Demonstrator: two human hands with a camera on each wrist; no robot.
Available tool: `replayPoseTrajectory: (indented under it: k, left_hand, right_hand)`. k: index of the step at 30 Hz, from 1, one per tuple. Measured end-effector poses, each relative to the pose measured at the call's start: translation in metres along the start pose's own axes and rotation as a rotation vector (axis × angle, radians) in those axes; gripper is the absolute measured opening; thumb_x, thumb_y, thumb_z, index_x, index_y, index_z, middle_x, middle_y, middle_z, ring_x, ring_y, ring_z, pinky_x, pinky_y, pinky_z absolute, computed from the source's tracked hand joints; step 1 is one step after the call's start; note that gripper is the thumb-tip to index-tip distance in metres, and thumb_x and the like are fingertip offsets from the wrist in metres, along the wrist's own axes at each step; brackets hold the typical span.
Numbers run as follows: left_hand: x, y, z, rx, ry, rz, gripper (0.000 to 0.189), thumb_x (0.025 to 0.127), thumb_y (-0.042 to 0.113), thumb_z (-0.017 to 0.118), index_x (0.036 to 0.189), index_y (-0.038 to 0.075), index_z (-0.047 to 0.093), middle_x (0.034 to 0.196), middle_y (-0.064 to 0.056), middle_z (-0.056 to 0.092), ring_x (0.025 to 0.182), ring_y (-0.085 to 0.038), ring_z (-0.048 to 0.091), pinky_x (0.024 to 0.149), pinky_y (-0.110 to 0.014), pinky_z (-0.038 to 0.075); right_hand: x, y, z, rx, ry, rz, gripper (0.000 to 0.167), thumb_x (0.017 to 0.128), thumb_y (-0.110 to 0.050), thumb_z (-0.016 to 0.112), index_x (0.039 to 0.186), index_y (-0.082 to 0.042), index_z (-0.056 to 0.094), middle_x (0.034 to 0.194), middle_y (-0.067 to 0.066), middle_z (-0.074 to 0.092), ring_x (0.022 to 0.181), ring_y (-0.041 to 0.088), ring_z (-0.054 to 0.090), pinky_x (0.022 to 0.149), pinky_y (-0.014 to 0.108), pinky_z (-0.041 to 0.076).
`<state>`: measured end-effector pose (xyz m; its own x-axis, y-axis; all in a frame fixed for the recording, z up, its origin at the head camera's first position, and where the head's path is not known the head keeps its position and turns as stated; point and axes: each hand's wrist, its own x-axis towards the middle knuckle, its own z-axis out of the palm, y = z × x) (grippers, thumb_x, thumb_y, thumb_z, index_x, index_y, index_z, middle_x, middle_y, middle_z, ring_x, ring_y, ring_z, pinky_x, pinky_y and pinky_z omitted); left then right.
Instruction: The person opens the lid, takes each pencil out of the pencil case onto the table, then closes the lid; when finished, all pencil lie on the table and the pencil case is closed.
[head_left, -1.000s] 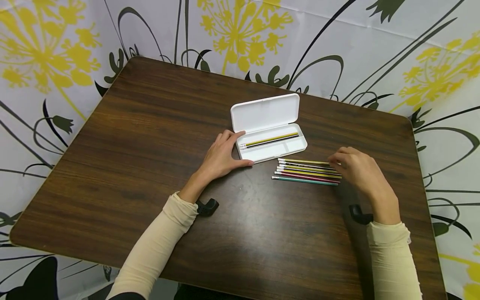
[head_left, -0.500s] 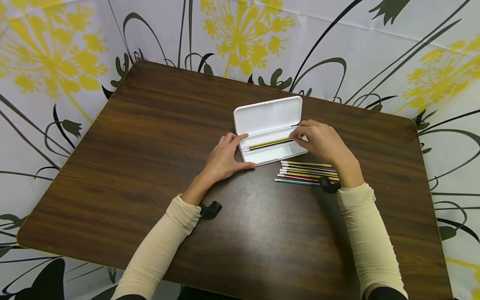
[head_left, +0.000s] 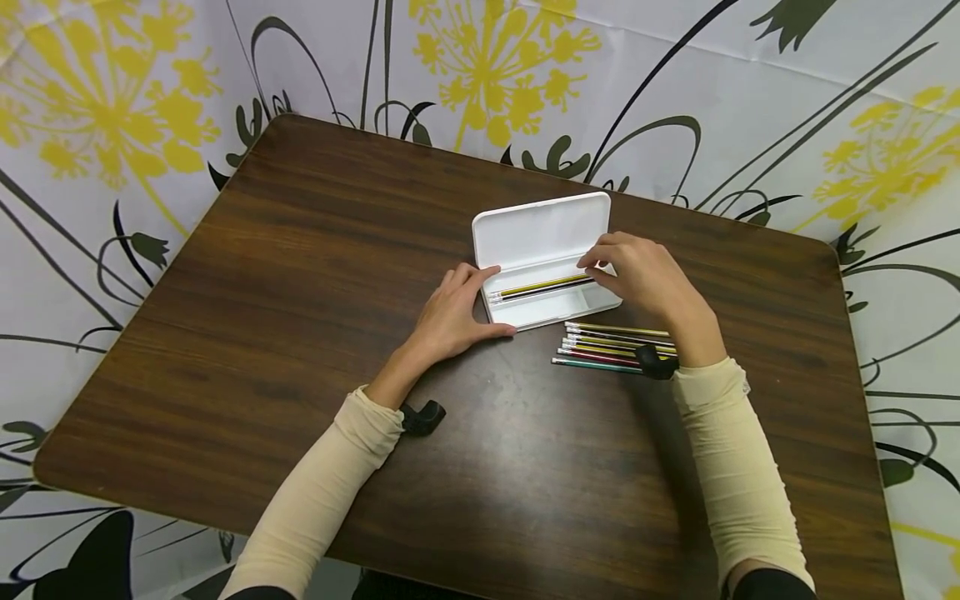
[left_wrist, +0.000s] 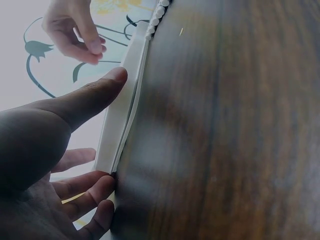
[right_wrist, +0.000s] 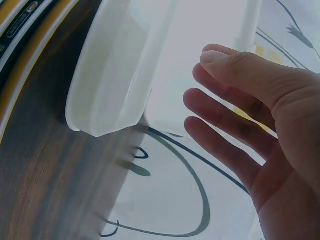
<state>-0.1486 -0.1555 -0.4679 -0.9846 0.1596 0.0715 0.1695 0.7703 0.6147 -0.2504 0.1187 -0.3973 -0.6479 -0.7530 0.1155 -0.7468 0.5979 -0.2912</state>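
Observation:
A white pencil case (head_left: 534, 314) lies with its lid (head_left: 542, 231) raised toward the back. Inside it are a few striped pencils (head_left: 536, 289), yellow and black. My left hand (head_left: 454, 312) grips the case's left end; in the left wrist view its thumb (left_wrist: 97, 97) presses the front wall, with the other fingers at the far side. Over the case's right half hovers my right hand (head_left: 643, 273), fingers loosely bent. The right wrist view shows no pencil in that hand (right_wrist: 255, 105). Several loose pencils (head_left: 592, 341) lie side by side just in front of the case.
The brown wooden table (head_left: 315, 275) has rounded corners and bare surface to the left and in front. A flower-printed cloth (head_left: 540, 75) hangs behind it. A black wrist mount (head_left: 654, 362) on my right wrist passes over the loose pencils.
My right hand has moved left from the loose pencils to above the case, and in the last half second it shifts only slightly. My left hand stays on the case.

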Motion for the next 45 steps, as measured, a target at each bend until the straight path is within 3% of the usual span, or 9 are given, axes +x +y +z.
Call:
replayPoseTrajectory:
  k: [10, 26, 31, 38, 42, 45]
  left_hand:
    - [-0.002, 0.0, 0.001, 0.003, -0.005, -0.003, 0.095, 0.072, 0.056, 0.082, 0.149, 0.016, 0.043, 0.116, -0.006, 0.047, 0.102, -0.023, 0.044, 0.082, -0.039, 0.042]
    - [0.0, 0.003, 0.001, -0.003, -0.001, 0.01, 0.094, 0.072, 0.055, 0.082, 0.149, 0.016, 0.043, 0.117, -0.006, 0.047, 0.103, -0.023, 0.044, 0.083, -0.04, 0.042]
    - [0.0, 0.002, 0.002, -0.005, -0.002, 0.011, 0.095, 0.072, 0.055, 0.082, 0.149, 0.016, 0.043, 0.117, -0.006, 0.047, 0.103, -0.023, 0.044, 0.083, -0.04, 0.042]
    - [-0.001, 0.001, 0.001, -0.001, 0.002, 0.006, 0.095, 0.072, 0.056, 0.082, 0.149, 0.017, 0.043, 0.117, -0.006, 0.047, 0.105, -0.024, 0.044, 0.084, -0.041, 0.043]
    - [-0.001, 0.001, 0.0, 0.002, 0.003, 0.001, 0.094, 0.072, 0.056, 0.082, 0.149, 0.017, 0.043, 0.117, -0.006, 0.047, 0.105, -0.024, 0.044, 0.084, -0.042, 0.043]
    - [0.0, 0.0, 0.0, 0.004, 0.001, 0.004, 0.094, 0.072, 0.056, 0.082, 0.149, 0.017, 0.043, 0.117, -0.006, 0.047, 0.104, -0.024, 0.044, 0.083, -0.041, 0.043]
  right_hand:
    - [0.012, 0.015, 0.022, 0.031, -0.16, 0.087, 0.017, 0.089, -0.006, 0.072, 0.105, -0.01, 0.076, 0.104, 0.005, 0.07, 0.095, 0.023, 0.063, 0.082, 0.043, 0.048]
    - [0.01, 0.017, 0.025, -0.004, -0.137, 0.078, 0.013, 0.088, -0.006, 0.073, 0.1, -0.011, 0.076, 0.097, 0.002, 0.068, 0.085, 0.019, 0.06, 0.078, 0.041, 0.048]
    - [0.003, 0.017, 0.021, -0.037, -0.093, 0.046, 0.012, 0.088, -0.008, 0.074, 0.1, -0.011, 0.075, 0.097, 0.002, 0.068, 0.084, 0.02, 0.06, 0.076, 0.04, 0.048]
    - [-0.007, 0.017, -0.003, -0.089, 0.072, -0.005, 0.012, 0.086, -0.007, 0.076, 0.097, -0.011, 0.075, 0.093, 0.001, 0.066, 0.078, 0.018, 0.059, 0.068, 0.039, 0.048]
    - [-0.017, 0.015, -0.012, -0.096, 0.098, 0.008, 0.012, 0.087, -0.008, 0.075, 0.098, -0.012, 0.075, 0.097, 0.001, 0.067, 0.08, 0.018, 0.06, 0.067, 0.039, 0.048]
    - [-0.037, 0.016, -0.014, -0.095, 0.124, 0.041, 0.013, 0.086, -0.008, 0.076, 0.099, -0.012, 0.075, 0.098, 0.0, 0.067, 0.083, 0.018, 0.061, 0.068, 0.041, 0.049]
